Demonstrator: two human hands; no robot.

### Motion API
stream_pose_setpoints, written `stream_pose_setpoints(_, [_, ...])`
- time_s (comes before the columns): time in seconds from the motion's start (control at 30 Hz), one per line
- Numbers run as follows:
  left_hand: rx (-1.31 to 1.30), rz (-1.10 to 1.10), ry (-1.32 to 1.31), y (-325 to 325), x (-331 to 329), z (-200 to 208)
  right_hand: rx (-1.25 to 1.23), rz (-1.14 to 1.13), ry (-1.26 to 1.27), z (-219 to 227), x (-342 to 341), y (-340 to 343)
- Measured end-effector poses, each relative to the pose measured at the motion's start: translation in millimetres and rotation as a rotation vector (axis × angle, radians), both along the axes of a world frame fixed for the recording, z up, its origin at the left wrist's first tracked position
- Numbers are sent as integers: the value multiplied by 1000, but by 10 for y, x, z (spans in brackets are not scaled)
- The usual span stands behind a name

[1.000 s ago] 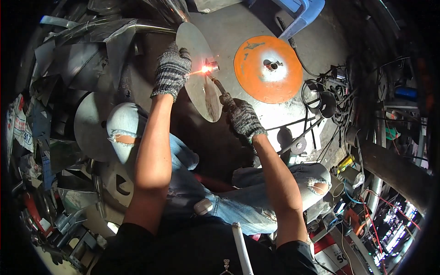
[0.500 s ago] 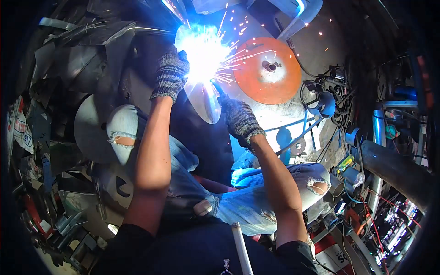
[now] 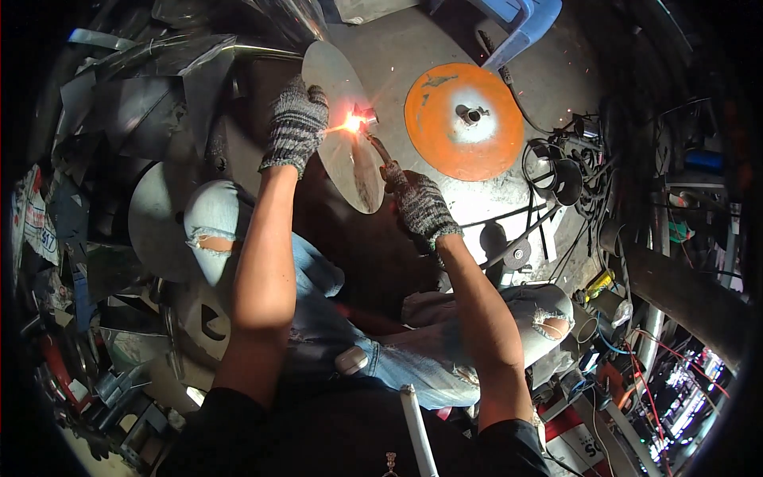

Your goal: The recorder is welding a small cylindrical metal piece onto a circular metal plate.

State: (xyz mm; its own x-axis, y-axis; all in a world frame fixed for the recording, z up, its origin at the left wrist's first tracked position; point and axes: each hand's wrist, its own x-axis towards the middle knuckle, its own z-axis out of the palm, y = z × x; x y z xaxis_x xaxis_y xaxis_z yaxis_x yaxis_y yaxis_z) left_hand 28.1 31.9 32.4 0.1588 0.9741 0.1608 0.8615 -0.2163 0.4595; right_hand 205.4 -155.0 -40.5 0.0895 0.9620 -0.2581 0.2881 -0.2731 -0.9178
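A thin grey metal disc point(image 3: 330, 71) is held tilted, nearly on edge, in front of me. My left hand point(image 3: 294, 123), in a grey-and-black knitted glove, grips its left rim. At the disc's centre, a short metal stub point(image 3: 369, 117) sits beside a small red-hot glowing spot point(image 3: 353, 122). My right hand point(image 3: 421, 205), gloved alike, is closed around a welding torch point(image 3: 381, 149). The torch's curved neck points up at the glowing spot from the lower right. A dark smudge marks the disc's lower face.
An orange disc point(image 3: 433, 131) with a whitish centre and hub lies on the floor to the right. Beyond it stands a blue plastic stool point(image 3: 517, 36). Cables point(image 3: 588, 171) tangle at right. Scrap sheet metal point(image 3: 135, 111) and another grey disc point(image 3: 151, 230) are at left.
The bright blue-white arc and its spray of sparks have died down to a small red glow, with only a few sparks. Both hands stay almost where they were.
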Motion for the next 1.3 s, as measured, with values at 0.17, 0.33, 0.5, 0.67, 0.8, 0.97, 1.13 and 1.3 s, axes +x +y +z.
stream_pose_setpoints(0.17, [60,-74,-57,4,-17,-39,-67,43,-45,111,-30,-8])
stream_pose_setpoints(0.33, [106,-4,98,-13,-37,-48,-573,-25,118,441,-30,116])
stream_pose_setpoints(0.5, [-42,-12,130,47,-57,-59,-54,342,-447,318,-30,88])
stream_pose_setpoints(0.67, [-43,27,128,-7,8,40,-46,420,-545,313,-1,71])
stream_pose_setpoints(0.8, [-2,-23,146,-16,7,7,-5,353,-497,227,22,29])
stream_pose_setpoints(0.97, [7,-6,25,48,-32,-89,105,378,-538,148,25,29])
stream_pose_setpoints(1.13, [-91,-17,-54,47,-30,-15,-144,57,76,-53,60,-25])
stream_pose_setpoints(1.3, [34,-39,-91,41,-49,-50,-105,20,59,51,-3,4])
